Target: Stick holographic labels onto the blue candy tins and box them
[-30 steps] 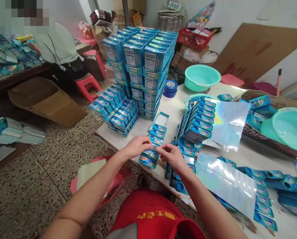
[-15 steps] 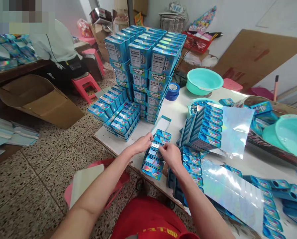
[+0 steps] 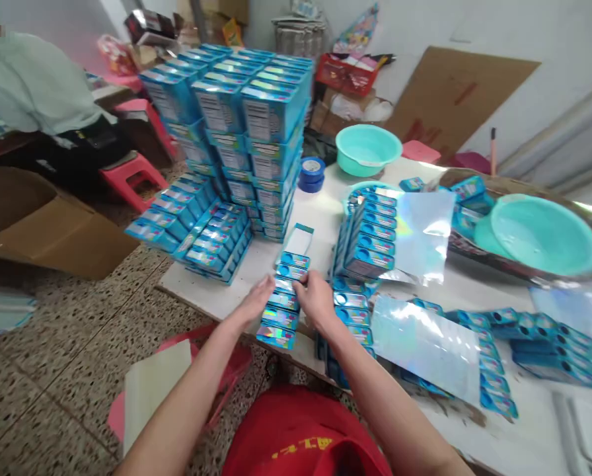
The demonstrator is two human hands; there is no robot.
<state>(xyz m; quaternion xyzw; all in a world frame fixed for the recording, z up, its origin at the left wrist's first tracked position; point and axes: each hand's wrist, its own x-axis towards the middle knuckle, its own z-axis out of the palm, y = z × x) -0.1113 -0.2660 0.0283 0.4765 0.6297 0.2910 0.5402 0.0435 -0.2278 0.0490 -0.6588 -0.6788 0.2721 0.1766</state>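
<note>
The left hand (image 3: 254, 303) is resting open, with its fingers nearly straight, along the left side of a short row of small, blue, shiny-topped cardboard boxes (image 3: 279, 318). The right hand (image 3: 318, 303) is bending its fingers and is bringing its thumb and fingertips against the right side of the same row; because of the blur, I cannot tell whether it is pinching anything. For steadying the row well, I think both hands should be pressing lightly and equally from the two sides, since the thin card could be denting, and the box edges should be staying in one straight line. The row is lying at the near edge of a white table (image 3: 320, 211), running from near to far. Just beyond its far end, a white-bottomed card tray with blue edges (image 3: 300, 239) is lying. To the right, another row of blue boxes (image 3: 353, 317) is standing. Farther away, on the left, a tall block of stacked blue boxes (image 3: 266, 116) is rising, and beside it two rolls of blue tape (image 3: 312, 173) are sitting.
</note>
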